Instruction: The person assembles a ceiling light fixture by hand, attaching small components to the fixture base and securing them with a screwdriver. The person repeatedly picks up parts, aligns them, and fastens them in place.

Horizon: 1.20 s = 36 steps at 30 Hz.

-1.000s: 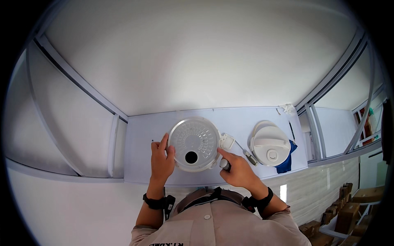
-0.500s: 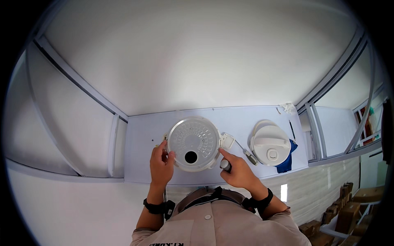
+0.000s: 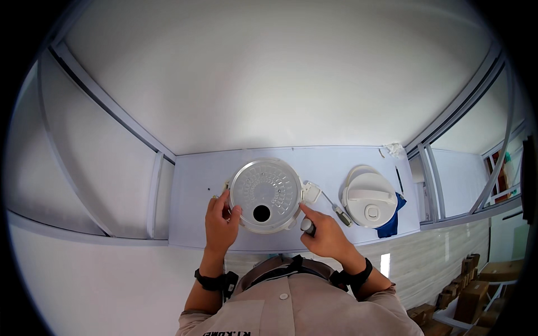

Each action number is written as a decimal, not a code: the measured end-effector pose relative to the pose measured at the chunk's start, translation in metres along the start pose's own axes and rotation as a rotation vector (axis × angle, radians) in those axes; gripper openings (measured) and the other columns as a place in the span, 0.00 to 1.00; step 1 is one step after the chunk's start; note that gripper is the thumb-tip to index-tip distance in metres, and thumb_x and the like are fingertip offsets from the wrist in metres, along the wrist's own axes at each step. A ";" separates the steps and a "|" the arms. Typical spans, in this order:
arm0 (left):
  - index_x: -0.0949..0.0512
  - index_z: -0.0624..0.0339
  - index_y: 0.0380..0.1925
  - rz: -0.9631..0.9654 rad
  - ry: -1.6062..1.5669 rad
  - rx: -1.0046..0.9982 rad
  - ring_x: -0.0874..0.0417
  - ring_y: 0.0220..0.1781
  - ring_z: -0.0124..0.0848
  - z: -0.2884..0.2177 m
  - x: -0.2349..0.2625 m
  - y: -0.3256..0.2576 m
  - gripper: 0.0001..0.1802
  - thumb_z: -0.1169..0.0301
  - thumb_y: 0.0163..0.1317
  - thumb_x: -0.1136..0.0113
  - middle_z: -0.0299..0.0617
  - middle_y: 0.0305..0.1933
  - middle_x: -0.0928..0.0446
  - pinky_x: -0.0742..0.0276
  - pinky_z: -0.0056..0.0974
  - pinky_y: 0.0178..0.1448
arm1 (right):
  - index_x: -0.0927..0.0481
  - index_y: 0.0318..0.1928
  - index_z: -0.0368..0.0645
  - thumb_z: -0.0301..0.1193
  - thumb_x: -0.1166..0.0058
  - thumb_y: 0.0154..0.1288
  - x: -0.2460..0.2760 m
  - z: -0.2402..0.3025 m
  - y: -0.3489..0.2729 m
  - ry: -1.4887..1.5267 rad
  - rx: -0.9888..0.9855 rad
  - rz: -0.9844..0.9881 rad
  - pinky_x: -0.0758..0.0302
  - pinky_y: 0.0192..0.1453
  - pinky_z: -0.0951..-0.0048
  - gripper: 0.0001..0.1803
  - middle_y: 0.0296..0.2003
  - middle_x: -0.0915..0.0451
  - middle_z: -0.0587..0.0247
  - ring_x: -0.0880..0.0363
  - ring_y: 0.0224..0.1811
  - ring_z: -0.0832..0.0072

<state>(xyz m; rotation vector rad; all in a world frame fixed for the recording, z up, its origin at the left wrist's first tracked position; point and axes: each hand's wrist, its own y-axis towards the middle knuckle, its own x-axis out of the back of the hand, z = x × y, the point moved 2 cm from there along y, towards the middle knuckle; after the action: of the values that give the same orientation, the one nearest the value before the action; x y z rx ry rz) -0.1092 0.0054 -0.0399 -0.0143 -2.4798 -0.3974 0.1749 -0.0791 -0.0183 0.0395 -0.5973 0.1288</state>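
The left hand (image 3: 222,225), lower than a second ago, touches the left rim of a round silver-topped piece (image 3: 269,187) on the table (image 3: 190,227), its grip unclear. The right hand (image 3: 328,234) still clasps a grey-ended tool (image 3: 307,225) beside the right rim.

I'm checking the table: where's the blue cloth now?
In the head view, the blue cloth lies at the right end of the table, partly under the round white handled lid.
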 end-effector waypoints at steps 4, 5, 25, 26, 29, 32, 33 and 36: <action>0.22 0.68 0.65 -0.002 -0.015 0.010 0.23 0.32 0.28 0.001 0.000 0.000 0.28 0.72 0.66 0.30 0.41 0.40 0.26 0.21 0.34 0.37 | 0.29 0.72 0.31 0.26 0.40 0.52 0.002 0.000 0.001 -0.012 -0.044 -0.019 0.19 0.51 0.50 0.42 0.47 0.15 0.36 0.15 0.46 0.40; 0.22 0.68 0.65 -0.004 -0.015 0.010 0.23 0.32 0.28 0.001 0.000 0.000 0.28 0.72 0.66 0.30 0.41 0.40 0.26 0.22 0.34 0.37 | 0.29 0.72 0.31 0.26 0.40 0.53 0.002 -0.001 0.002 -0.010 -0.063 -0.026 0.19 0.50 0.50 0.42 0.47 0.15 0.36 0.15 0.46 0.40; 0.21 0.67 0.65 -0.018 -0.045 -0.005 0.23 0.34 0.28 0.007 0.000 -0.003 0.30 0.71 0.63 0.26 0.41 0.40 0.25 0.21 0.35 0.39 | 0.29 0.75 0.37 0.24 0.38 0.51 0.006 0.003 0.007 -0.222 0.037 -0.026 0.19 0.43 0.52 0.45 0.42 0.15 0.43 0.15 0.39 0.45; 0.21 0.67 0.65 -0.019 -0.053 0.000 0.23 0.34 0.29 0.007 -0.001 -0.003 0.30 0.71 0.63 0.26 0.41 0.40 0.25 0.21 0.35 0.39 | 0.29 0.75 0.37 0.25 0.38 0.51 0.007 0.004 0.007 -0.239 0.022 -0.009 0.19 0.43 0.52 0.45 0.41 0.15 0.44 0.15 0.39 0.45; 0.21 0.66 0.65 -0.022 -0.071 0.004 0.24 0.34 0.28 0.007 -0.002 -0.004 0.30 0.72 0.63 0.27 0.40 0.40 0.25 0.22 0.35 0.39 | 0.29 0.75 0.36 0.25 0.38 0.51 0.006 0.004 0.007 -0.263 0.032 -0.008 0.19 0.42 0.52 0.45 0.40 0.15 0.44 0.15 0.38 0.45; 0.21 0.64 0.67 -0.027 -0.079 -0.008 0.24 0.35 0.27 0.011 -0.003 -0.005 0.30 0.73 0.63 0.27 0.39 0.39 0.25 0.23 0.34 0.40 | 0.28 0.74 0.35 0.26 0.39 0.52 0.002 0.002 0.007 -0.294 0.069 -0.038 0.18 0.39 0.49 0.43 0.38 0.15 0.48 0.15 0.35 0.46; 0.21 0.64 0.67 -0.030 -0.085 -0.008 0.24 0.35 0.27 0.013 -0.004 -0.005 0.30 0.73 0.63 0.27 0.39 0.39 0.26 0.23 0.34 0.40 | 0.28 0.74 0.35 0.26 0.39 0.52 0.001 0.003 0.007 -0.288 0.069 -0.041 0.18 0.39 0.50 0.43 0.38 0.15 0.47 0.15 0.35 0.46; 0.21 0.64 0.67 -0.035 -0.096 0.006 0.24 0.35 0.26 0.016 -0.005 -0.007 0.30 0.73 0.64 0.28 0.39 0.40 0.26 0.23 0.34 0.40 | 0.28 0.74 0.35 0.25 0.39 0.52 -0.001 0.004 0.007 -0.258 0.069 -0.057 0.18 0.39 0.50 0.43 0.38 0.15 0.45 0.15 0.34 0.45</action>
<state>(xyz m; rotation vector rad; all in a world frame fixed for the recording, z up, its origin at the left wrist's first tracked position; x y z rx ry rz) -0.1149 0.0037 -0.0570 0.0133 -2.5789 -0.4134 0.1709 -0.0721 -0.0155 0.1409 -0.8483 0.0895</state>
